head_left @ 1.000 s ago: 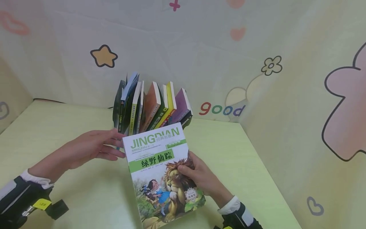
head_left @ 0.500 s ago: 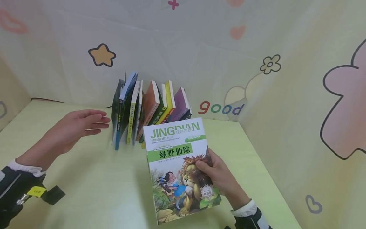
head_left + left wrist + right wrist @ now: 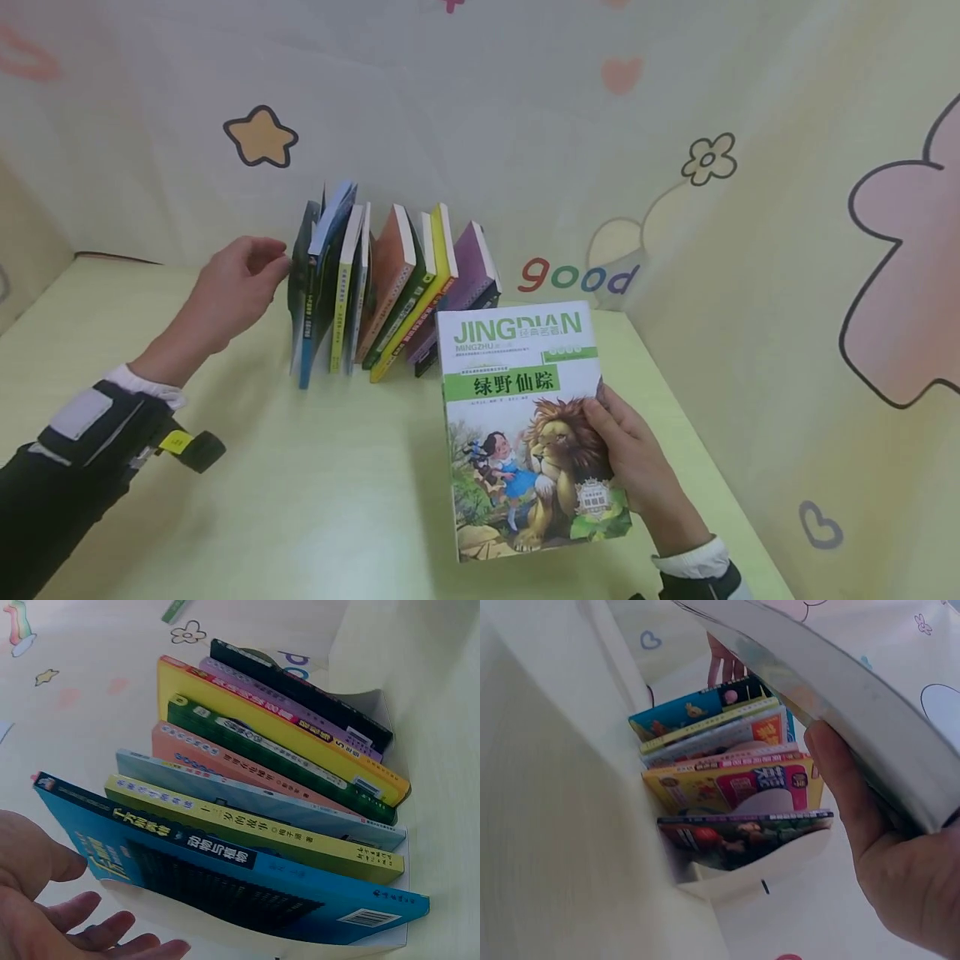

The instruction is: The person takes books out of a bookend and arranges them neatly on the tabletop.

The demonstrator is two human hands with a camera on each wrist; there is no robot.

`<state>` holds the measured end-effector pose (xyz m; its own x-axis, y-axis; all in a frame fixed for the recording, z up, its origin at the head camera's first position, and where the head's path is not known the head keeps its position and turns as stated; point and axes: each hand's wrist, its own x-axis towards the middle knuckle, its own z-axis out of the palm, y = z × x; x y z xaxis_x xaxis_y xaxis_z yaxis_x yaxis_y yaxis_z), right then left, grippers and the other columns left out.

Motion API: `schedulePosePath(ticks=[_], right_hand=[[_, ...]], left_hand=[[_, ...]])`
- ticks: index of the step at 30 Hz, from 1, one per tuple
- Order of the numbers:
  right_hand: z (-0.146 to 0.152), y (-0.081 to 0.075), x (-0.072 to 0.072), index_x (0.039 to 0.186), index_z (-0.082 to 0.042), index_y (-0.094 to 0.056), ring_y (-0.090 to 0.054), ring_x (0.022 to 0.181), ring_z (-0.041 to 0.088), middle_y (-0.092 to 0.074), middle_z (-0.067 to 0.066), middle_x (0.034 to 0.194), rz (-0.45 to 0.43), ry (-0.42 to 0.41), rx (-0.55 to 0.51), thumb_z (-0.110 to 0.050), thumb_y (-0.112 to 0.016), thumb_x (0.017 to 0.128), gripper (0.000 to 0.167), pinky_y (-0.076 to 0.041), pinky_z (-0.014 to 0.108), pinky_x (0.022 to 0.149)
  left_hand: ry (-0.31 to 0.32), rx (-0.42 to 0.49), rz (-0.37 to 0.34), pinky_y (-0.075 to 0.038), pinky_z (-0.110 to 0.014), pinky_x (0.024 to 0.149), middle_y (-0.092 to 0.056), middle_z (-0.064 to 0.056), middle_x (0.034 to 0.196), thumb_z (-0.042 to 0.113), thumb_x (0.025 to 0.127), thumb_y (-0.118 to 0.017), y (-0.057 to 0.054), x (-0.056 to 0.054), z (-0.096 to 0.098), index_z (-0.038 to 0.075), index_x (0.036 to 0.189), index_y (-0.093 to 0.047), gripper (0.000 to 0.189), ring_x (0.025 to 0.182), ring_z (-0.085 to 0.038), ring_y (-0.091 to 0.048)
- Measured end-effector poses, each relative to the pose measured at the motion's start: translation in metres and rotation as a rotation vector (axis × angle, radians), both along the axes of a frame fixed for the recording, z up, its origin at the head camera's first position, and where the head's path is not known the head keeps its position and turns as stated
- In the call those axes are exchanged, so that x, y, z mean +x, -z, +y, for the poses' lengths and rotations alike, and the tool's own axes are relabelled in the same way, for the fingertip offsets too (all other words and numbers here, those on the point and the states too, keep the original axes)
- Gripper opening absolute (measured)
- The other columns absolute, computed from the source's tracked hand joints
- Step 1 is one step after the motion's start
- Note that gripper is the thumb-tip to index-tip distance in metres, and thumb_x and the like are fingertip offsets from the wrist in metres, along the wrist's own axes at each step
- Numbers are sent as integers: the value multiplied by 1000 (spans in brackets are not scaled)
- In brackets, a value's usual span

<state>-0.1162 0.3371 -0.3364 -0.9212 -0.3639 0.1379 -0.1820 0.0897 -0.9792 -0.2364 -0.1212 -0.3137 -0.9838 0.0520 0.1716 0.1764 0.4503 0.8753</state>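
Note:
My right hand (image 3: 637,458) grips a white paperback book (image 3: 525,467) by its right edge, thumb on the lion cover. It is held up in front of the row, cover facing me. In the right wrist view its pages (image 3: 840,682) show above the thumb. My left hand (image 3: 240,287) is at the left end of a row of standing books, its fingers right at the leftmost one, a blue book (image 3: 240,870). In the left wrist view those fingers are spread and loosely bent beside its cover. A yellow book (image 3: 416,325) and a purple book (image 3: 468,271) lean further right.
The row stands on a pale green table (image 3: 300,500) near the back wall cloth (image 3: 525,125). A white bookend (image 3: 780,866) props the row's right end. Between the yellow and purple books there is a gap at the top.
My right hand has carried the white book to the right, uncovering the row's lower part. My left hand has left that book and moved up to the row's left end.

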Motion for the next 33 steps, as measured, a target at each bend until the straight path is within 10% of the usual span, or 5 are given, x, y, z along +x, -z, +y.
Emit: schedulePosePath(ticks=[9,33], right_hand=[[26,-9,8,158,-10,-29,-69,105,10,-65,-4,123,3,167,84,-31,-34,115,48,-62,33,83],[86,-25,11,145,-26,-41,-76,85,18,-74,-1,108,-105,201,101,-29,-37,114,31,-63,38,66]], left_hand=[[70,19,-42,-51,-58,97,-36,-31,158,32,113,-40,5,-16,5,0,163,-20,62,137,-50,-46],[119,15,-47,-54,-50,96,-41,-26,158,34,112,-45,8,-15,-2,15,165,-24,60,133,-46,-54]])
